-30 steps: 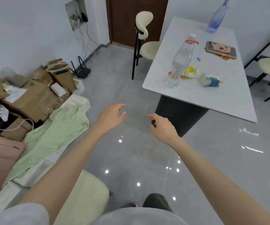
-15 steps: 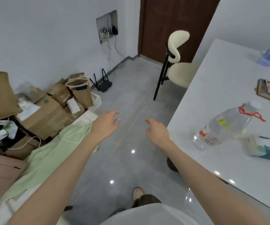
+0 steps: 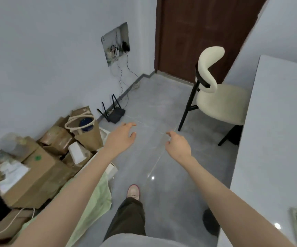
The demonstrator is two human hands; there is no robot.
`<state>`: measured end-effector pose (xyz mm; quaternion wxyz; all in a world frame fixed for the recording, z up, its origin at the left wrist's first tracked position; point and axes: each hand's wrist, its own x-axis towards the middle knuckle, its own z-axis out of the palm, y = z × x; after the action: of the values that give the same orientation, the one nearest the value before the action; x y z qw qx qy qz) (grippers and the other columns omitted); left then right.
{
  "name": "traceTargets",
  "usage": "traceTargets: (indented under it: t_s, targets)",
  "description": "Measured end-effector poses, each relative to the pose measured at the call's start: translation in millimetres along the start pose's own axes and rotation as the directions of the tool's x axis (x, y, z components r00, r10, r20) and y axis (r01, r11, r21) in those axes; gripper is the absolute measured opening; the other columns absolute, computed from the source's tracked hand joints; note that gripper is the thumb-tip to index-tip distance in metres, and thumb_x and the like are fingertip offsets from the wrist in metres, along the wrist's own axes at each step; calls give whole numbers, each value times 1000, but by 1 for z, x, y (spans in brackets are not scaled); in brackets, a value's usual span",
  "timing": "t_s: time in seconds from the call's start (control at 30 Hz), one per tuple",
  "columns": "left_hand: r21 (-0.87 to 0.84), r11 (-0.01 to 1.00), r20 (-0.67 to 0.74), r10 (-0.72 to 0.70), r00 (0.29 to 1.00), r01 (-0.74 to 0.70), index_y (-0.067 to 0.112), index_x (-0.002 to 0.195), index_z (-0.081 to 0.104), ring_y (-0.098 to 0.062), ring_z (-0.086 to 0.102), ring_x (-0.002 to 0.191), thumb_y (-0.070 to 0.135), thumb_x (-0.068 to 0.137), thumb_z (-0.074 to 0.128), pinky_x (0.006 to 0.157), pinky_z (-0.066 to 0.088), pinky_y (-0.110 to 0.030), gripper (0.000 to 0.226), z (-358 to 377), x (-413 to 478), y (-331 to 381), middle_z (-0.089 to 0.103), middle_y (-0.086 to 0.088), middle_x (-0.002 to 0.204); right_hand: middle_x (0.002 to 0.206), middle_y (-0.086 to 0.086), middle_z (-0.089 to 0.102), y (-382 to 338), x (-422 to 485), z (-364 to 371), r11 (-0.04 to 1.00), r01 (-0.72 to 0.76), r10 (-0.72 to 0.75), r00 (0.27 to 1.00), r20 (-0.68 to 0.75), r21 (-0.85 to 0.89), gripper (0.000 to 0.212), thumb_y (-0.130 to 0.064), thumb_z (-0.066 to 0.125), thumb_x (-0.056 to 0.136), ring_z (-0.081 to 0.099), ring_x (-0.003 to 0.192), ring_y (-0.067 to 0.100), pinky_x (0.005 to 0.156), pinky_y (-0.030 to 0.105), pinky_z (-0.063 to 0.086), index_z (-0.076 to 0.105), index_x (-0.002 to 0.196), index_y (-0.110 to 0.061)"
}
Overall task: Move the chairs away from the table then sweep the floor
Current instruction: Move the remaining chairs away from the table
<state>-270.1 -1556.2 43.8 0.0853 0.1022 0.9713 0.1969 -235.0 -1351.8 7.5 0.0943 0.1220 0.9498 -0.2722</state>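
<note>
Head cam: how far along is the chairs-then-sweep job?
Done: nothing visible. The cream chair stands against the table, its seat partly hidden by the table's edge. In hand: the left hand and right hand are open and empty, held out over the floor, short of the chair. Left: pull that chair away, then sweep; nothing to sweep with is in view.

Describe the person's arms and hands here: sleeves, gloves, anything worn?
Left hand and right hand are bare, with no gloves, rings, watch or wristbands visible. The left arm and right arm are uncovered, with no sleeves in view. A light grey top shows at the bottom edge.
</note>
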Motion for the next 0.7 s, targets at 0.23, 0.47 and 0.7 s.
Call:
traceTargets:
  t_s: [0.23,0.47,0.7]
  targets:
    - [88,980,97,171,980,-180,22,137,45,-26,51,122,29,96,45,99,45,-39,42,-54,195,-7,53,-10,131,129,8,58,-33,141,-47,994,-100,106,986,-128,51,44,-14,43,92,53,119,28,89,38,48,47,135,-18]
    - [72,936,153,331,931,-345,24,138,44,-26,50,124,29,96,47,100,45,-41,43,-65,370,34,50,-8,137,129,8,57,-26,278,-99,979,-193,201,958,-204,61,44,-11,45,92,52,119,30,88,40,49,46,135,-17]
    - [79,878,269,437,858,-472,21,145,35,-28,46,127,27,96,48,103,42,-41,51,-31,525,97,47,-10,138,144,10,40,14,424,-146,982,-181,187,953,-240,45,52,-10,49,90,41,128,31,100,41,43,38,141,-9]
